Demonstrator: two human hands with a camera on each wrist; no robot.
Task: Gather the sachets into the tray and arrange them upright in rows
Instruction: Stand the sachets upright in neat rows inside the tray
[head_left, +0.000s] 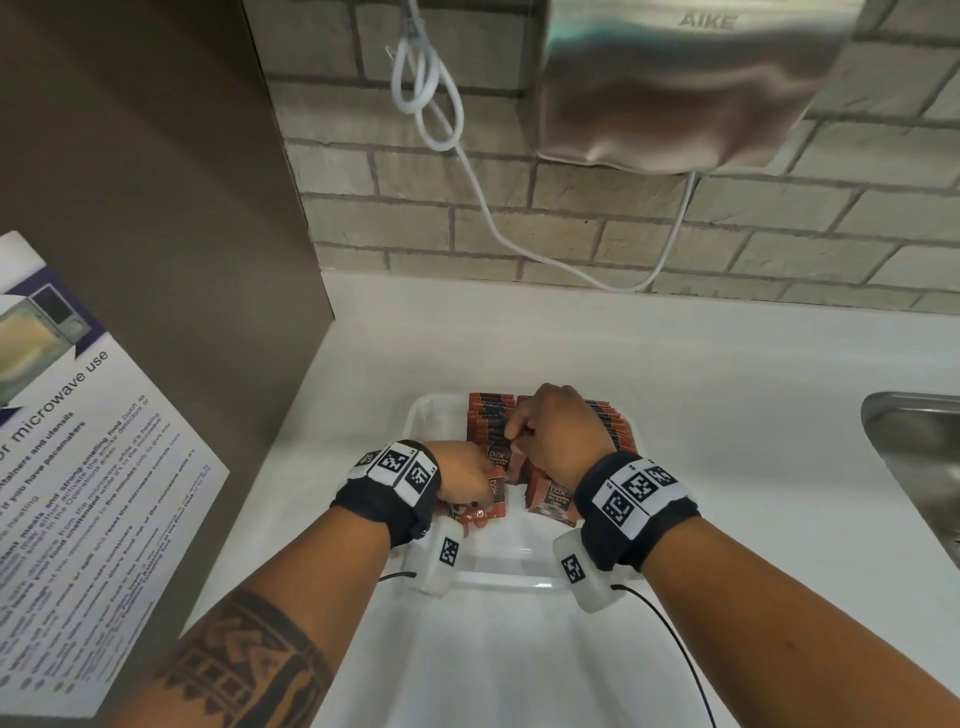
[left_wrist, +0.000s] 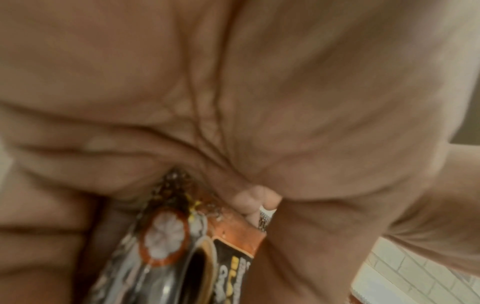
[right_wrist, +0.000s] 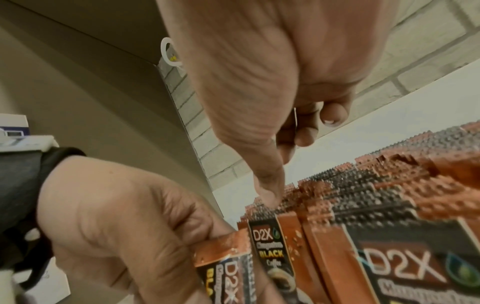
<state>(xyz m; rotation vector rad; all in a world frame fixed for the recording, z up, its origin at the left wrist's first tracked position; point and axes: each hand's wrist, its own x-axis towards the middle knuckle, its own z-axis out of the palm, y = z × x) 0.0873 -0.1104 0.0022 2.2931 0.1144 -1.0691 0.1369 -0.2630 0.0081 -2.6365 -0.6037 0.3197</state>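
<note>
- Gripping a sachet, left hand curled round it, at 9 o'clock in the white tray.
- Right hand curled, fingertip touching the upright sachet rows at 12 o'clock; hold unclear.

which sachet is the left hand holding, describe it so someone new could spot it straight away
Start at the white tray on the counter, left of the steel sink. Rows of sachets stand at its far end; the left hand sits at their near left side. Its sachet is the one pinched between the fingers, apart from the packed rows.
</note>
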